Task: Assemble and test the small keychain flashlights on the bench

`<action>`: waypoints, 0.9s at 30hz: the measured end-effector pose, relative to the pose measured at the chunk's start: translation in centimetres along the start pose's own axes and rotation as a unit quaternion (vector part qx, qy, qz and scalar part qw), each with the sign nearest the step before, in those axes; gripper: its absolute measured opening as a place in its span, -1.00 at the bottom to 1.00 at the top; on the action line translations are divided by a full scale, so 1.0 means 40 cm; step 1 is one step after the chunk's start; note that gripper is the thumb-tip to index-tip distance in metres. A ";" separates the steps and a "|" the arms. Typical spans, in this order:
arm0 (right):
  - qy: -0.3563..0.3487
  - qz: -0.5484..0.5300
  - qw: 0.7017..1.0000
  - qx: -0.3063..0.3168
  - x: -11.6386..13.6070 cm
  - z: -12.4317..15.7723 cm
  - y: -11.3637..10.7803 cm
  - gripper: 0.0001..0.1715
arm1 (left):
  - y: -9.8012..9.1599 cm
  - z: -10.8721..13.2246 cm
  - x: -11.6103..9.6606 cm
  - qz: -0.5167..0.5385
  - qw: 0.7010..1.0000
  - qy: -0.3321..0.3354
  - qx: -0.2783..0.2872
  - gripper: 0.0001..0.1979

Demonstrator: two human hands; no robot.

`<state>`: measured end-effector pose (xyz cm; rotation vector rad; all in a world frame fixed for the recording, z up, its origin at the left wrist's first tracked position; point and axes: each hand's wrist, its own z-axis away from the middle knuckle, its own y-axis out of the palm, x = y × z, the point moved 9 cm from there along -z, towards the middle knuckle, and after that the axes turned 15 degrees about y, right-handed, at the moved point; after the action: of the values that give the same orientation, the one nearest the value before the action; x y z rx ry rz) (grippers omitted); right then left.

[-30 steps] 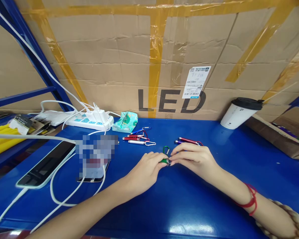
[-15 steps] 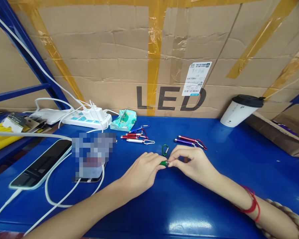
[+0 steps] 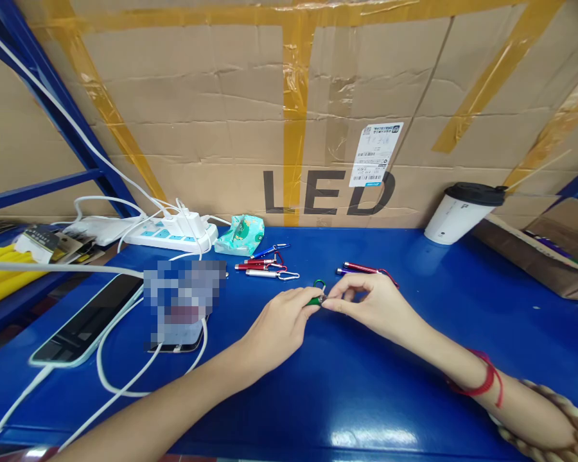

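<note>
My left hand (image 3: 282, 327) and my right hand (image 3: 366, 305) meet over the blue table (image 3: 347, 398). Both pinch a small green keychain flashlight (image 3: 315, 299). The left fingers grip its green body; the right fingertips pinch its silver end. Its green carabiner clip (image 3: 320, 283) sticks up behind the fingers. Several more little flashlights, red, blue and silver (image 3: 266, 264), lie just beyond the left hand. A red and a purple one (image 3: 363, 269) lie beyond the right hand.
A taped cardboard box marked LED (image 3: 327, 192) walls off the back. A white cup with a black lid (image 3: 462, 212) leans at the right. At the left are a power strip (image 3: 171, 234), white cables (image 3: 120, 391), two phones (image 3: 84, 321) and a teal packet (image 3: 243, 234).
Both hands have lifted the green flashlight slightly and moved it farther from me. The right fingers have shifted from covering it to pinching its tip. The view has moved a little.
</note>
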<state>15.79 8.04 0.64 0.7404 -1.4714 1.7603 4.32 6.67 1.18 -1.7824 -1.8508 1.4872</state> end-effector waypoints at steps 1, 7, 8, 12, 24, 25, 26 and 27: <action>-0.059 0.022 0.997 -0.037 0.019 0.006 -0.015 -0.60 | 0.001 -0.002 0.002 0.011 1.000 -0.006 -0.002 -0.78; -0.365 0.146 0.906 -0.155 0.099 0.094 -0.031 -0.85 | 0.007 -0.003 0.003 0.036 0.999 -0.009 0.018 -0.81; -0.379 0.155 0.898 -0.159 0.101 0.100 -0.028 -0.85 | 0.010 -0.002 -0.001 0.034 0.999 0.000 0.030 -0.81; -0.383 0.155 0.901 -0.132 0.102 0.100 -0.010 -0.83 | 0.027 0.008 -0.011 -0.002 0.995 0.030 0.092 -0.83; -0.086 0.027 0.996 0.015 0.018 0.022 0.029 -0.76 | 0.016 0.022 -0.037 -0.103 0.988 0.101 0.062 -0.77; -0.026 0.014 0.999 0.034 -0.003 0.013 0.037 -0.73 | 0.010 0.021 -0.042 -0.111 0.987 0.109 0.045 -0.75; 0.030 -0.003 0.998 0.057 -0.023 0.009 0.046 -0.69 | 0.006 0.020 -0.046 -0.112 0.987 0.114 0.029 -0.74; 0.077 -0.022 0.994 0.081 -0.039 0.007 0.055 -0.64 | 0.002 0.019 -0.049 -0.108 0.987 0.116 0.017 -0.74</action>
<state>14.89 7.28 -1.83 0.6958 -1.2129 1.8737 4.36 4.63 1.70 -1.6029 -1.8227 1.1739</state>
